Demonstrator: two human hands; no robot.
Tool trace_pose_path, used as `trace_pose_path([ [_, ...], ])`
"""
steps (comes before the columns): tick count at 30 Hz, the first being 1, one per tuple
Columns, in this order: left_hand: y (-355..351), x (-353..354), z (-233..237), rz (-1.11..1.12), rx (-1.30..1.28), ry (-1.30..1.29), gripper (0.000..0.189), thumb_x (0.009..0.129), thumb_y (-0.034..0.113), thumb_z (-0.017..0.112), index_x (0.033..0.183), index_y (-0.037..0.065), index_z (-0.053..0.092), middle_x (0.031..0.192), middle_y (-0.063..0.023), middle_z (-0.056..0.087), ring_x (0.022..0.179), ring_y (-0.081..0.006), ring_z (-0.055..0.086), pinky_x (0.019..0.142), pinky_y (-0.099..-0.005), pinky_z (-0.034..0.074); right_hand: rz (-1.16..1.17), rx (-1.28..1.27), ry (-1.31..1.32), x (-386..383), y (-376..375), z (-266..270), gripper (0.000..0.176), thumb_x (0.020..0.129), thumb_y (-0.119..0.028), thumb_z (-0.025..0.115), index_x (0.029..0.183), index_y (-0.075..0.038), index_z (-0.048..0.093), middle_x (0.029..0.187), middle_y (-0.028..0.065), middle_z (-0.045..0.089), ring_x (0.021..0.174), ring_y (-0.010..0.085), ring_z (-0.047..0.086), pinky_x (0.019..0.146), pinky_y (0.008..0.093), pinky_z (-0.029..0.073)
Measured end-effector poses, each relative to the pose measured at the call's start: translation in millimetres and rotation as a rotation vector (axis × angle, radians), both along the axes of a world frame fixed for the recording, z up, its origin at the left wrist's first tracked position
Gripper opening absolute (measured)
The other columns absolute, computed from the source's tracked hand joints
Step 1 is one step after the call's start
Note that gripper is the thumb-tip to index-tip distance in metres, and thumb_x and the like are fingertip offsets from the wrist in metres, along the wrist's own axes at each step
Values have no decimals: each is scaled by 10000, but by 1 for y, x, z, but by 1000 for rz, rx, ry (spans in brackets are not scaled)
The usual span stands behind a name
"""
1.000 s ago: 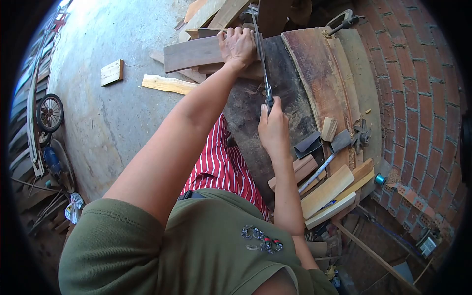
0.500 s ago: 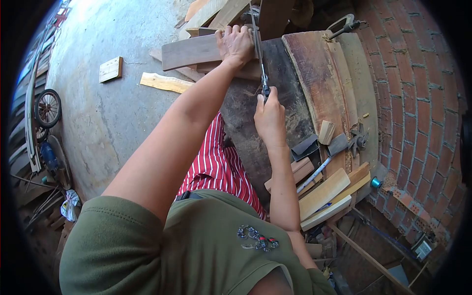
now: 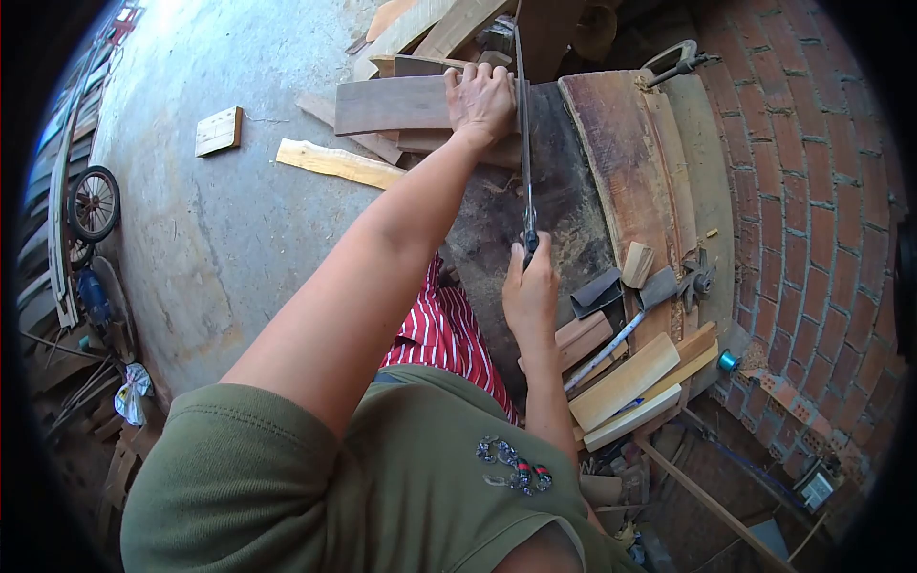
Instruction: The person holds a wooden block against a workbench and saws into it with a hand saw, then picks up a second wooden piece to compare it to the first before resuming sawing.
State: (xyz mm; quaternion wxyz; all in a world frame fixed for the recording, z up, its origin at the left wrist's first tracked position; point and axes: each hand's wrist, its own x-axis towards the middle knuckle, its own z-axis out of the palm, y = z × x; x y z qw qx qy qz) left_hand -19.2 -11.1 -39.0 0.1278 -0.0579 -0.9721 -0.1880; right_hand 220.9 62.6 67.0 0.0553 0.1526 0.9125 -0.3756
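A handsaw [image 3: 526, 158] with a long thin blade is gripped by my right hand [image 3: 531, 291], its handle mostly hidden in the fist. The blade points away from me, right along the right end of a brown wooden board [image 3: 392, 105]. My left hand [image 3: 483, 105] presses down on that board, fingers curled toward its far edge, close to the left side of the blade. Under the board lie other wood pieces [image 3: 458, 145], partly covered by it.
Right of the saw lies a thick wooden slab [image 3: 611, 134] with a clamp [image 3: 680, 65] at its far end. A hammer [image 3: 616, 339] and wood offcuts [image 3: 626, 382] sit nearer. A brick wall [image 3: 812, 201] bounds the right. Wood scraps [image 3: 339, 162] lie on the concrete floor [image 3: 201, 258].
My right hand has drawn the saw back toward my body. The left hand stays on the board, and the whole view has shifted slightly.
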Motion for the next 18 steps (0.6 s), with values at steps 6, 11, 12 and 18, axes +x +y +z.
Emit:
trace_pose_path([
  [6,-1,-3,-4,-31,14,13,318,999,319,445,984,114,687,1055,-82,670,1103,-258,566,1016,-482,302,-21,-34,-133,33,10,31,233,1015,-167,484,1190,-15,456,834,312,659,829,515,649,631,579,485],
  [11,-2,-6,1,29,-18,-15,321,997,327,447,985,123,695,1075,-83,674,1109,-256,572,1005,-477,314,4,15,-88,-51,6,-5,248,1019,-181,482,1196,-8,461,825,313,652,827,512,644,648,577,484],
  [12,-3,-5,-1,0,-51,9,324,1000,335,446,983,131,696,1074,-79,673,1107,-248,575,993,-468,322,3,-8,-122,-38,7,4,245,1018,-181,485,1192,-10,458,828,311,653,828,512,643,646,577,481],
  [18,-2,-10,-7,21,-47,37,334,1003,341,439,969,137,701,1039,-69,680,1080,-242,590,976,-463,334,-40,-46,-136,56,11,29,227,1010,-173,505,1185,-38,459,838,310,656,815,515,642,637,575,474],
])
